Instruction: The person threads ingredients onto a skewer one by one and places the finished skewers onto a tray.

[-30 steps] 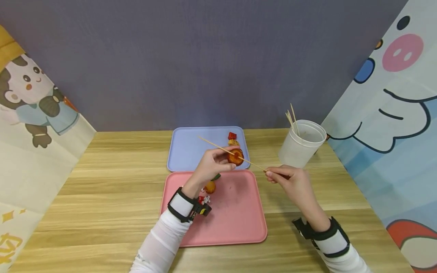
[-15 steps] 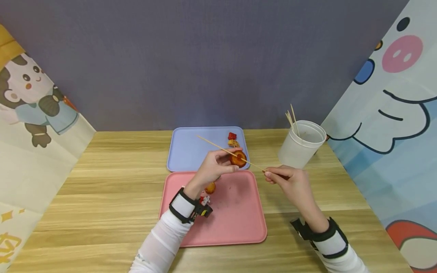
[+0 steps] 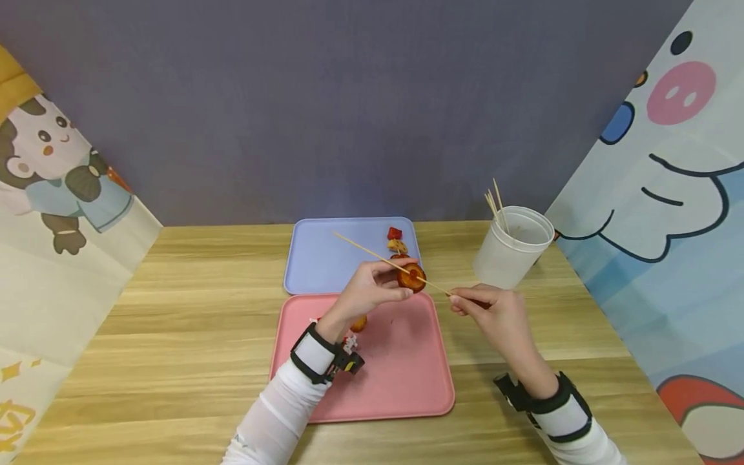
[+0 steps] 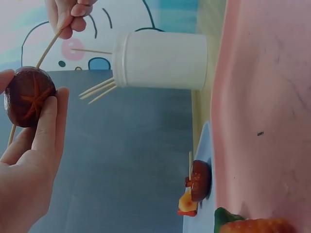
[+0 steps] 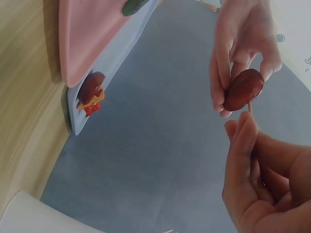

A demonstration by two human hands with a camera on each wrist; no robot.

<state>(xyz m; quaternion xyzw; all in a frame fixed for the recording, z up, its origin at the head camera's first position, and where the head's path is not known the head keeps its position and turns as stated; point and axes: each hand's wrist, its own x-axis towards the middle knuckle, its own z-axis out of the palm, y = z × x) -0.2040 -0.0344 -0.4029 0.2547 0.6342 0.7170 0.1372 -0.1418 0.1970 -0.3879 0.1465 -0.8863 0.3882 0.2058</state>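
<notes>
Slid mushroom (image 3: 410, 283) farther along skewer (image 3: 372, 253), right of frame centre — seemingly advancing the threading — with fingers of left hand (image 3: 367, 287) gripping mushroom, right hand (image 3: 495, 311) pinching skewer.

A plain grey wall (image 3: 349, 116) fills the upper middle of the head view, above a wood-grain tabletop (image 3: 174, 336). At upper left is a cartoon figure (image 3: 81, 181) in blue; at upper right, a pink snout (image 3: 681, 92); at lower right, a red-and-white shape (image 3: 697, 416).
</notes>
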